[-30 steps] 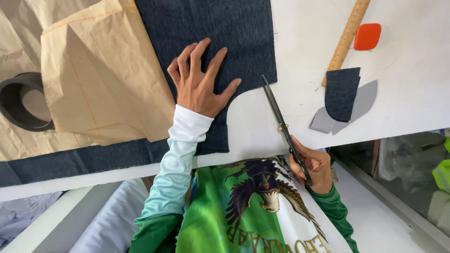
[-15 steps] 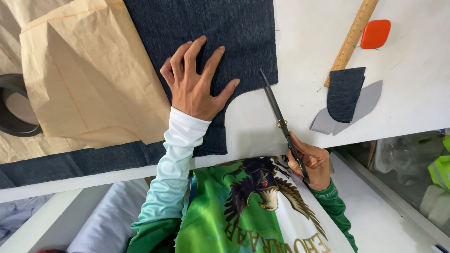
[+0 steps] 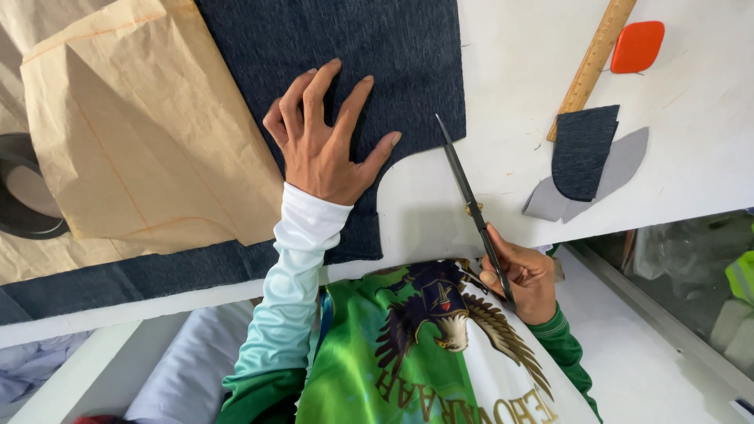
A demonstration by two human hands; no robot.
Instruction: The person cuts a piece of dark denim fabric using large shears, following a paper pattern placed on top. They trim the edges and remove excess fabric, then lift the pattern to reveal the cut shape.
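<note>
The left hand (image 3: 326, 145) lies flat with fingers spread wide on the dark blue cloth (image 3: 353, 63), pressing it onto the white tabletop (image 3: 510, 86) near the cloth's curved cut edge. The right hand (image 3: 522, 275) sits at the near edge of the tabletop, closed around the handles of the scissors (image 3: 469, 200); their blades are shut and point away from the person, the tip lying just beside the cloth's right edge. A tan paper pattern (image 3: 141, 133) covers the cloth's left part. Toward the far right corner lie a wooden ruler (image 3: 593, 63) and an orange chalk piece (image 3: 638, 45), with a small dark cloth piece (image 3: 585, 149) resting on a grey piece (image 3: 624, 165). A black tape roll (image 3: 23, 196) sits at the left edge.
</note>
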